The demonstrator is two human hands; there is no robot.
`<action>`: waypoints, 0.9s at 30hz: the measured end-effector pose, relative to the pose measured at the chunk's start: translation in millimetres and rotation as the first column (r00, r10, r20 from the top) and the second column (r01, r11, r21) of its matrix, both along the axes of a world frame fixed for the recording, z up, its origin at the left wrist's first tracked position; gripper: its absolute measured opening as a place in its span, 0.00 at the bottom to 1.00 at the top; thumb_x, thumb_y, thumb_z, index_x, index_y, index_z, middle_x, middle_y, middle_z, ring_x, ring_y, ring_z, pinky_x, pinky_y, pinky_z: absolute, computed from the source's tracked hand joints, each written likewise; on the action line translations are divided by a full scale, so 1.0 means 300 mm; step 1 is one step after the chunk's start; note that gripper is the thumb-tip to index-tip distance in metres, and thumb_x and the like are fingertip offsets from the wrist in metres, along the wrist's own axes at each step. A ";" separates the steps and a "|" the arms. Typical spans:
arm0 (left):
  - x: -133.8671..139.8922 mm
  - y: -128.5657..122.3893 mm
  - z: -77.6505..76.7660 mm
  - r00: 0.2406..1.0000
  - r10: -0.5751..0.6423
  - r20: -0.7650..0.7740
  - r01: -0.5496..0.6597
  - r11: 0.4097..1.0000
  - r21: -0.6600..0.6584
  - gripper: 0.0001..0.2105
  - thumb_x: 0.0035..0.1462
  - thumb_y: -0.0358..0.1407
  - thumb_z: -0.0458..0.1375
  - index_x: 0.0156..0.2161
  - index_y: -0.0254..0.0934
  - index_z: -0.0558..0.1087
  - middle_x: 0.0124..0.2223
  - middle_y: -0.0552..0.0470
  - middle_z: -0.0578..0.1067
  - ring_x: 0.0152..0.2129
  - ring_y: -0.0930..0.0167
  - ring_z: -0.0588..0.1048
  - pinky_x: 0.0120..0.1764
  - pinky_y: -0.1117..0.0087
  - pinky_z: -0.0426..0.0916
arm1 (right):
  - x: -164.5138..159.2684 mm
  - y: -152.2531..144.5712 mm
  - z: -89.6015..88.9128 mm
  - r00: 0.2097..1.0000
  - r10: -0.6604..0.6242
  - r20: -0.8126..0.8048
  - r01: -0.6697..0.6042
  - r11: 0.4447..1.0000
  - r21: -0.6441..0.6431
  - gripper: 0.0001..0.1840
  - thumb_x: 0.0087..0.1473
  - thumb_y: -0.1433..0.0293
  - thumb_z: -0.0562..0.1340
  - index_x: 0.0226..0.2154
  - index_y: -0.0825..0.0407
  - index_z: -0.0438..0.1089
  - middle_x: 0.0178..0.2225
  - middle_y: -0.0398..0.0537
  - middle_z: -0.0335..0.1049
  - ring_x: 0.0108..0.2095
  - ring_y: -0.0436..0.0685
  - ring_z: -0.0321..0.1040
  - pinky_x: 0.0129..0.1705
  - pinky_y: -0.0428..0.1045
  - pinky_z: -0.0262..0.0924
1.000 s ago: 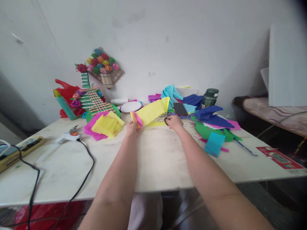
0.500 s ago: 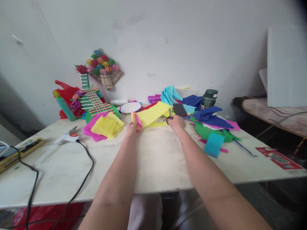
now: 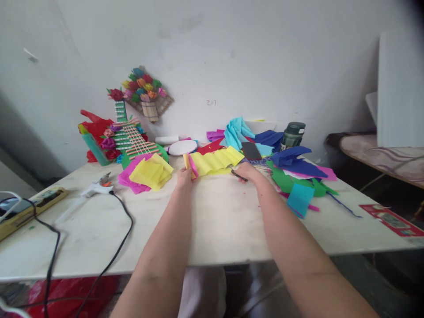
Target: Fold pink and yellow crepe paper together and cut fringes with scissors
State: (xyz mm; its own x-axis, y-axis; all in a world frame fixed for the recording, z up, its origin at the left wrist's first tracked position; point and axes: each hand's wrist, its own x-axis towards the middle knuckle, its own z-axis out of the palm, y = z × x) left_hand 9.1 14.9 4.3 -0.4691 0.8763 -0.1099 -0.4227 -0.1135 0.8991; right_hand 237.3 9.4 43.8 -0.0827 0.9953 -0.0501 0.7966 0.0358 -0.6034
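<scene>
My left hand (image 3: 184, 175) is closed on the left end of folded crepe paper (image 3: 192, 166), whose edges show pink and pale orange. From there a long yellow crepe paper strip (image 3: 215, 161) stretches to the right, slightly wavy, over the table. My right hand (image 3: 248, 171) is wrapped round dark-handled scissors (image 3: 239, 176), their blades pointing left by the strip's lower right edge. Whether the blades touch the paper I cannot tell. Left of my left hand lie cut yellow sheets (image 3: 150, 171) on pink ones (image 3: 135, 176).
A glue gun (image 3: 98, 189) and its black cord lie on the left, near a power strip (image 3: 49, 197). A paper-flower guitar (image 3: 132, 139) leans at the wall. A dark flask (image 3: 293, 135), dark phone-like slab (image 3: 251, 150) and blue and green paper (image 3: 296, 161) are on the right.
The yellow strip's right end has come down flat from its raised position. My right hand and the scissors have lowered, and the view has shifted slightly.
</scene>
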 end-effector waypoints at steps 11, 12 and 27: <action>-0.010 0.007 -0.014 0.999 -0.039 0.009 0.039 0.999 0.013 0.06 0.44 0.21 0.53 0.25 0.32 0.69 0.21 0.51 0.72 0.18 0.73 0.71 0.25 0.73 0.67 | 0.111 -0.036 0.044 0.975 0.118 -0.186 -0.176 0.926 -0.333 0.14 0.42 0.62 0.65 0.19 0.55 0.63 0.13 0.45 0.65 0.12 0.47 0.59 0.12 0.41 0.45; -0.009 0.005 -0.013 0.999 -0.042 0.007 0.042 0.999 0.008 0.06 0.44 0.21 0.53 0.25 0.32 0.69 0.21 0.51 0.71 0.18 0.73 0.71 0.25 0.73 0.67 | 0.126 -0.036 0.045 0.964 0.133 -0.229 -0.211 0.908 -0.361 0.14 0.42 0.63 0.65 0.19 0.54 0.63 0.13 0.44 0.65 0.12 0.46 0.58 0.12 0.41 0.46; 0.010 -0.003 0.004 0.986 -0.081 0.148 0.079 0.997 0.024 0.07 0.46 0.20 0.51 0.27 0.32 0.67 0.26 0.50 0.72 0.22 0.73 0.73 0.30 0.72 0.69 | 0.068 -0.064 0.053 0.650 0.435 -0.623 -0.570 0.821 -0.022 0.19 0.46 0.60 0.60 0.33 0.59 0.66 0.19 0.46 0.69 0.13 0.46 0.59 0.13 0.42 0.47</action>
